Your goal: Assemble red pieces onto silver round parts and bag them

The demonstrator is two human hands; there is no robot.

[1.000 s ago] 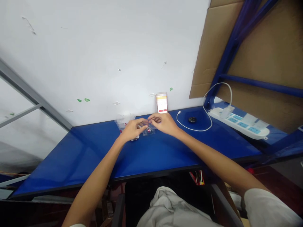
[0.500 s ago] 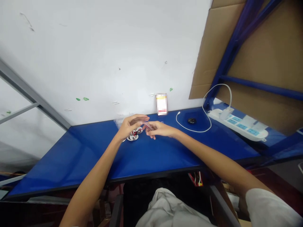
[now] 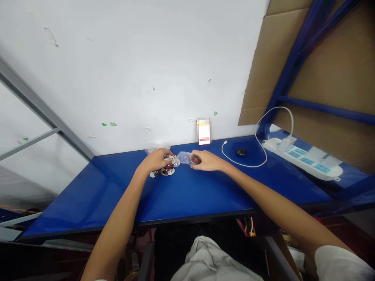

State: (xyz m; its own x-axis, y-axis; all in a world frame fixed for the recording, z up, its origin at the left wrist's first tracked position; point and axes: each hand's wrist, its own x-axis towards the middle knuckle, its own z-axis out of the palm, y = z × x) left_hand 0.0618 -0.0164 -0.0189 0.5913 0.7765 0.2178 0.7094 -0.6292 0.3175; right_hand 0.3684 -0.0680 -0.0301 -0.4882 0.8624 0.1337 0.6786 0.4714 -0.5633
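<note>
On the blue table lies a small pile of round, shiny discs point(image 3: 168, 171), white-rimmed with dark and red parts. My left hand point(image 3: 156, 160) is over the pile, its fingers curled down around a disc there; the fingertips are partly hidden. To the right, my right hand point(image 3: 206, 160) grips a small clear plastic bag point(image 3: 184, 157), which stretches out toward the pile. A dark round disc point(image 3: 195, 159) with a red mark shows at the right fingertips; whether it is inside the bag I cannot tell.
More clear plastic point(image 3: 159, 146) lies behind my left hand by the wall. A lit phone point(image 3: 204, 132) leans on the wall. Rightward are a white cable point(image 3: 249, 165), a black mouse-like object point(image 3: 241, 152) and a white power strip point(image 3: 304, 160). The blue table point(image 3: 187, 199) has a dark front edge.
My hands, earlier close together at the clear plastic, have moved apart. The left has come down onto the pile of discs; the right keeps the bag, and a dark disc now shows there.
</note>
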